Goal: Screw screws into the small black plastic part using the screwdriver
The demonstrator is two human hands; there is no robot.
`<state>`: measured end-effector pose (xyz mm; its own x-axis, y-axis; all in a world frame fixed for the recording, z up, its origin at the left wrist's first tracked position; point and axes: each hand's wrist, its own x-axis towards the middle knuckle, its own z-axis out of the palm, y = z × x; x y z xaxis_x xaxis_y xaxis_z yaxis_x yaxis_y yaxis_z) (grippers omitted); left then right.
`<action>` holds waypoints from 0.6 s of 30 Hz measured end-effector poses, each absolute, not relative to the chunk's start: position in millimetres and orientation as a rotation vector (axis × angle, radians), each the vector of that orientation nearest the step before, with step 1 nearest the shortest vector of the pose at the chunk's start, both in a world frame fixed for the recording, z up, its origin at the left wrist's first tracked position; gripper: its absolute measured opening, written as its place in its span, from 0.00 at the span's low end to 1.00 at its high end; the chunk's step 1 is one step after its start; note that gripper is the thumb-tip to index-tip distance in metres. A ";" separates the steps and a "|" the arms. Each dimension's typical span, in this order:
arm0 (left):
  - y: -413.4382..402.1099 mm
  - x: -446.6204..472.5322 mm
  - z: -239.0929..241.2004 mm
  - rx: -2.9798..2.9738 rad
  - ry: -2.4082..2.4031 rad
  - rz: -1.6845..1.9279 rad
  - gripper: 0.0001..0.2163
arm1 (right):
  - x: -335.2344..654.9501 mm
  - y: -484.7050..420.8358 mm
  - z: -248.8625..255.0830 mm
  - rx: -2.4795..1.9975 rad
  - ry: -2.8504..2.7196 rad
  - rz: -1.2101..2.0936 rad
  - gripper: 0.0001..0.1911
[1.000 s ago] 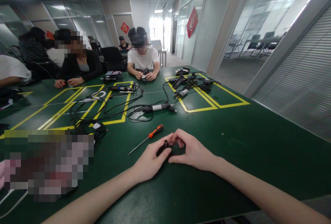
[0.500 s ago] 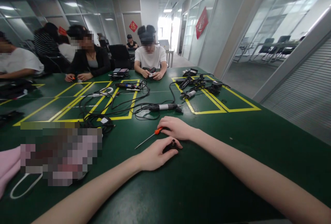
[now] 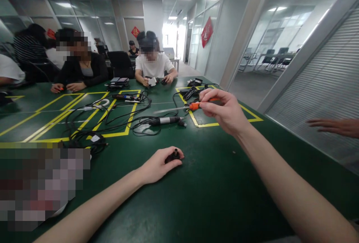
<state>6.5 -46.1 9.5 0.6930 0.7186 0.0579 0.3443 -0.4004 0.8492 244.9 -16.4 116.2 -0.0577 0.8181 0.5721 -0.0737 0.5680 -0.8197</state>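
Observation:
A screwdriver (image 3: 194, 106) with an orange handle and a long thin shaft is in my right hand (image 3: 224, 110), raised above the table. Its shaft points left and is slightly blurred. My left hand (image 3: 158, 164) rests on the green table (image 3: 213, 198), its fingers and thumb curled around a small dark cylindrical part (image 3: 175, 152). Only the top of that part shows; the rest is hidden in the hand, so its kind is unclear.
Beyond my hands lie a black and silver handheld tool (image 3: 165, 120), tangled black cables (image 3: 95, 142) and yellow tape outlines (image 3: 213, 125). A pixelated bundle (image 3: 42, 187) lies at left. Across the table sit co-workers; another person's hand (image 3: 333, 126) reaches in from the right.
My right hand has lifted off the table and moved right with the screwdriver. The view has turned right. Another person's hand has appeared at the right edge.

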 end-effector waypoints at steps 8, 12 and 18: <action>-39.4 0.1 10.5 1.952 0.761 0.459 0.14 | 216.3 -39.5 131.1 -0.567 -1.485 0.936 0.18; -36.9 -2.3 9.0 1.928 0.745 0.442 0.16 | 211.4 -53.7 130.1 -0.615 -1.697 0.680 0.15; -32.2 -5.9 7.9 1.898 0.719 0.386 0.17 | 199.4 -61.0 114.8 -0.588 -1.940 0.638 0.12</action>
<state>-5.9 -32.2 7.9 0.7698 0.6360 -0.0529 0.3071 -0.2965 0.9043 199.4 -61.0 114.8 -0.4101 0.6405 0.6492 0.1299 0.7456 -0.6536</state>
